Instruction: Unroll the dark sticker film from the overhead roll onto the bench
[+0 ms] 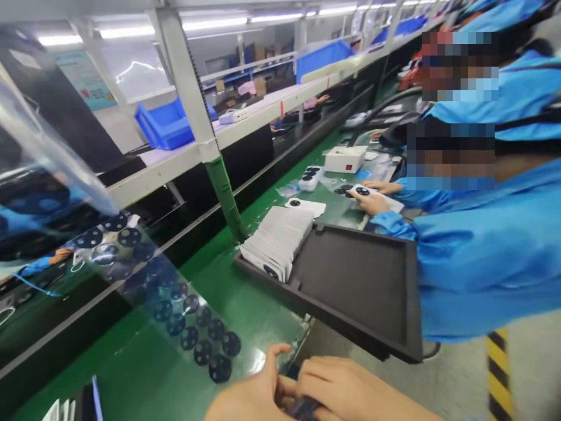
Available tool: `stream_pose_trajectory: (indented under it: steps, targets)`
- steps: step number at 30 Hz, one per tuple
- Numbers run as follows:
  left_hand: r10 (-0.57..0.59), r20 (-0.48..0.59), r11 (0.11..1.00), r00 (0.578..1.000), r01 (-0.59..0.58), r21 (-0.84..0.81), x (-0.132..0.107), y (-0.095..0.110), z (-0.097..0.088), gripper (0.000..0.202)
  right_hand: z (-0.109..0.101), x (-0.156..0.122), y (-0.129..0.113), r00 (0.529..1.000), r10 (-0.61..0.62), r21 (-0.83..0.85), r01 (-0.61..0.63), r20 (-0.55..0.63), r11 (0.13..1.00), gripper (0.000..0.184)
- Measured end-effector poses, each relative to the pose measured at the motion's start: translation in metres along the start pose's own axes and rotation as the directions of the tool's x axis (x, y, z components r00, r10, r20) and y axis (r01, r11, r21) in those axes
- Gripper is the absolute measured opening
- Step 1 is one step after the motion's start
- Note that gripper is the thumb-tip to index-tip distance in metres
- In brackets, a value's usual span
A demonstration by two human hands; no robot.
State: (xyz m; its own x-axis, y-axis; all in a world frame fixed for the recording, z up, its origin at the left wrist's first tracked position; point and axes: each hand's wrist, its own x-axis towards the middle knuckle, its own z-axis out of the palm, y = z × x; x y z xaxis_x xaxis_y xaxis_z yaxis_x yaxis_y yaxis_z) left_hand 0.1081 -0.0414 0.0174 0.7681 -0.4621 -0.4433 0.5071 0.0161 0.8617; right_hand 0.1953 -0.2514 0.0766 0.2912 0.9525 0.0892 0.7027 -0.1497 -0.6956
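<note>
My left hand (248,394) and my right hand (342,383) meet at the bottom of the view. Between them is a small dark object (303,407), mostly hidden by the fingers, so I cannot tell its kind. One finger of my left hand sticks up, while the right fingers curl in over the object. Left of the hands, a clear plastic sheet (146,301) slopes across the green bench. Round black camera-lens pieces (220,369) sit on it in rows, each dotted with small holes.
A black tray (355,286) juts over the bench edge, with a row of white phone back covers (280,234) along one side. Beside it a co-worker in a blue sleeve (486,251) holds a white cover (385,199). Blue bins (164,126) stand on the shelf above.
</note>
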Motion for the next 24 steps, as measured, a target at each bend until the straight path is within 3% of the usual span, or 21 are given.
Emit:
stream_pose_trajectory:
  steps: [3, 5, 7, 10, 11, 13, 14, 16, 19, 22, 24]
  targets:
    - [0.153, -0.156, 0.988, 0.976, -0.148, 0.045, -0.002, 0.034, -0.013, 0.113, -0.001, -0.007, 0.02, 0.984, -0.039, -0.122, 0.018, -0.171, 0.992, 0.017]
    - [0.285, -0.37, 0.958, 0.884, -0.247, 0.146, -0.003, 0.053, -0.029, 0.09, -0.008, -0.007, 0.031, 0.952, -0.042, -0.198, -0.02, -0.304, 0.98, 0.013]
    - [0.406, -0.579, 0.914, 0.707, -0.321, 0.249, 0.001, 0.067, -0.047, 0.07, -0.016, 0.003, 0.04, 0.891, -0.042, -0.249, -0.081, -0.451, 0.965, 0.015]
    - [0.501, -0.792, 0.848, 0.35, -0.379, 0.369, 0.024, 0.077, -0.073, 0.062, -0.025, 0.041, 0.054, 0.769, -0.031, -0.324, -0.232, -0.638, 0.917, 0.008]
    - [0.505, -0.824, 0.837, 0.256, -0.377, 0.396, 0.035, 0.077, -0.08, 0.059, -0.026, 0.057, 0.06, 0.744, -0.019, -0.349, -0.291, -0.667, 0.891, 0.006]
    - [0.51, -0.848, 0.83, 0.143, -0.34, 0.442, 0.06, 0.076, -0.092, 0.06, -0.028, 0.089, 0.072, 0.718, 0.015, -0.377, -0.383, -0.696, 0.843, 0.008]
    - [0.521, -0.845, 0.829, 0.12, -0.309, 0.467, 0.073, 0.075, -0.097, 0.062, -0.029, 0.103, 0.077, 0.711, 0.027, -0.381, -0.409, -0.703, 0.829, 0.011]
    - [0.567, -0.815, 0.814, 0.118, -0.232, 0.533, 0.093, 0.073, -0.104, 0.064, -0.03, 0.125, 0.087, 0.697, 0.029, -0.383, -0.428, -0.717, 0.819, 0.015]
    - [0.688, -0.701, 0.725, 0.188, -0.119, 0.679, 0.109, 0.071, -0.107, 0.053, -0.03, 0.139, 0.097, 0.714, -0.02, -0.436, -0.404, -0.699, 0.804, 0.021]
    - [0.795, -0.547, 0.576, 0.26, -0.046, 0.816, 0.11, 0.07, -0.107, 0.051, -0.026, 0.141, 0.102, 0.737, -0.065, -0.492, -0.38, -0.673, 0.783, 0.026]
    - [0.829, -0.476, 0.498, 0.292, -0.001, 0.867, 0.109, 0.07, -0.111, 0.05, -0.023, 0.141, 0.104, 0.727, -0.074, -0.504, -0.395, -0.682, 0.768, 0.023]
